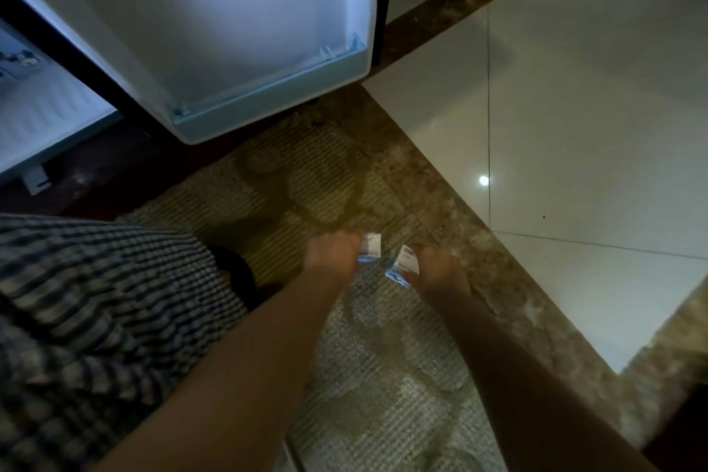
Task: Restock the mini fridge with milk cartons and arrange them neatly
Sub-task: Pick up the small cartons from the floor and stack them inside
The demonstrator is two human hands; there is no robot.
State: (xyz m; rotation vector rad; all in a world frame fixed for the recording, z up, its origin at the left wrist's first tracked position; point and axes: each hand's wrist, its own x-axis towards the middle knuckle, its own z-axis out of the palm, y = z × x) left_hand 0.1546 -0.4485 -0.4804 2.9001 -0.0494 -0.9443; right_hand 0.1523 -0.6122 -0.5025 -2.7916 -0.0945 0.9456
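Two milk cartons are in hand, one per hand, low over the patterned rug [306, 180] and well short of the fridge; whether they touch the rug or hang clear of it I cannot tell. The left hand [332, 255] has its fingers curled round the left carton [371, 248], which shows only as a white-and-blue corner past the knuckles. The right hand [440, 268] grips the right carton [403, 265] from its outer side, leaving most of that pack's face exposed. The packs sit just beside each other with a narrow gap between, and both are blurred, so how deep each grip goes is unclear. The likeliest slip, to my eye, is a carton sliding out of a shallow hold on the lift, since the right one looks tilted and held by one side; it would land on the rug or on the hard tile floor [574, 126] to the right. Knocking the two together is another risk, given how near they are. Ahead of the hands the fridge door [230, 11] stands open, and its door shelf [268, 100] has a low front rail, so a carton set there off-square could tip out. The fridge interior [46, 111] lies at the far left edge, dim and mostly cut off, which would make placing by sight harder.
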